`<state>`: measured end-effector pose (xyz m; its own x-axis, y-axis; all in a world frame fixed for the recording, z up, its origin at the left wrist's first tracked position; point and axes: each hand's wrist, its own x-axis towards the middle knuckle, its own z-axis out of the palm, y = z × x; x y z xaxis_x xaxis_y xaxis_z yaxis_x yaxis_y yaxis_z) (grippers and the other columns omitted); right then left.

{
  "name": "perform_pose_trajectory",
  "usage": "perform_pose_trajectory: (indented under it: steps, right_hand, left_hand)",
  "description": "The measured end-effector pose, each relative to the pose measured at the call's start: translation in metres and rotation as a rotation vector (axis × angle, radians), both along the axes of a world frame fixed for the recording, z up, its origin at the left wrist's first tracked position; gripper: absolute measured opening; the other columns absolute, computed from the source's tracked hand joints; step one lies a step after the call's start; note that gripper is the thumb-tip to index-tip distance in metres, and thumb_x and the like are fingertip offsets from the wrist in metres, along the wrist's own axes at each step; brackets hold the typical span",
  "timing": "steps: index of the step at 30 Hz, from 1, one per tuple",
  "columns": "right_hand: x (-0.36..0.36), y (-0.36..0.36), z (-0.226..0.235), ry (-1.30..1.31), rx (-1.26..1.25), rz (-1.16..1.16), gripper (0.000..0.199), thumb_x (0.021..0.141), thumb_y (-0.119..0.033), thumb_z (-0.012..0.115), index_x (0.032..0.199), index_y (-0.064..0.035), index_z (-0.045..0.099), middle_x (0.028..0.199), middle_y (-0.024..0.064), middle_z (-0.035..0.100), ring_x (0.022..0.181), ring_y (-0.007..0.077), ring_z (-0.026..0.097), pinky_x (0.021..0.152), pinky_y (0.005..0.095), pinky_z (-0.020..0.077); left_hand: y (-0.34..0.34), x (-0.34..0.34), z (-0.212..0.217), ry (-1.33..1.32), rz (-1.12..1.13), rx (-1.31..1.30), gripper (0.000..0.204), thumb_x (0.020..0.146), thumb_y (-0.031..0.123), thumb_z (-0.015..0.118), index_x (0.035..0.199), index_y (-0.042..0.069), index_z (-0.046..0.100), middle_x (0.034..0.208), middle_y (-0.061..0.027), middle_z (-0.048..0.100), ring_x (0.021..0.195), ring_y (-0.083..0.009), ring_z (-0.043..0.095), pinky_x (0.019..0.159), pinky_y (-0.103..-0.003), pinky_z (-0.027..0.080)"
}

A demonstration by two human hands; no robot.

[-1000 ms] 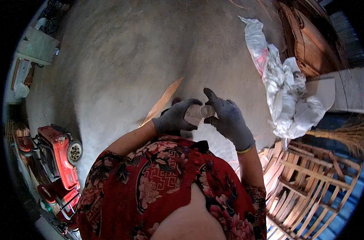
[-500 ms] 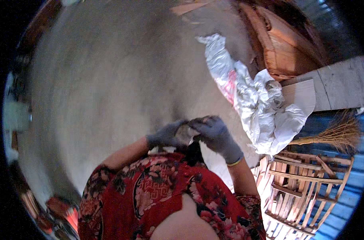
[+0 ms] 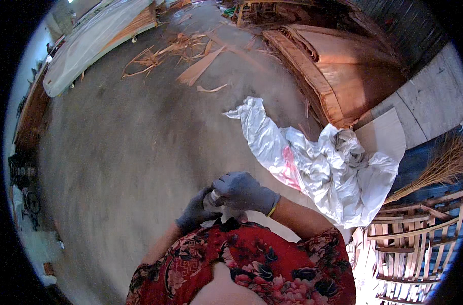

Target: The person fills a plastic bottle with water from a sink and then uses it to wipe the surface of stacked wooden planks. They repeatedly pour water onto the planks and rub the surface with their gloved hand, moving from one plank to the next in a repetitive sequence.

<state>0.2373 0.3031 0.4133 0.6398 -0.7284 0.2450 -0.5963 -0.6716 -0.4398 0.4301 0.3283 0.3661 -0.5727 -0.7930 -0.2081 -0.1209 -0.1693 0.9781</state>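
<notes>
Both of my hands wear grey gloves and meet close in front of my red floral top. Between them is a small pale, see-through object (image 3: 211,202), perhaps a bottle or jar; most of it is covered by the fingers. My left hand (image 3: 195,212) is wrapped round its lower side. Over its upper end my right hand (image 3: 247,192) is closed, fingers curled, a yellow cuff edge at the wrist. To the right of my hands a crumpled white woven sack (image 3: 312,168) with a pink-red patch lies on the floor.
Stacked brown wood sheets (image 3: 343,71) stand at the far right, near a grey board (image 3: 419,101). A straw broom (image 3: 429,170) and a slatted wooden rack (image 3: 414,244) are at right. Wood scraps (image 3: 201,66) litter the far floor; a plastic-wrapped stack (image 3: 99,43) is far left.
My view has tilted up, bringing the scraps and the wrapped stack into sight. My right hand has turned and come across over the top of the small object; both hands still hold it.
</notes>
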Motion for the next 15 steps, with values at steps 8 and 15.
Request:
perform_pose_trajectory:
  steps: [8,15]
  right_hand:
    - [-0.004,-0.211,0.01,0.103,0.034,-0.138,0.019,0.073,-0.021,0.056,0.081,-0.0047,0.055,0.068,0.0126,0.056,0.063,0.0297,0.057,0.057,0.037,0.0451]
    - [-0.105,-0.362,0.018,0.014,0.029,-0.315,0.016,0.072,-0.016,0.056,0.084,-0.0061,0.055,0.073,0.0128,0.057,0.065,0.0296,0.057,0.059,0.0389,0.0451]
  left_hand:
    - [-0.244,-0.009,-0.053,-0.005,-0.04,-0.266,0.066,0.062,0.024,0.076,0.116,0.001,0.045,0.106,-0.0154,0.056,0.1,-0.0246,0.054,0.087,-0.035,0.042]
    - [-0.442,-0.106,-0.011,-0.193,-0.353,-0.435,0.067,0.059,0.023,0.078,0.114,0.003,0.046,0.106,-0.0152,0.055,0.1,-0.0256,0.054,0.086,-0.035,0.042]
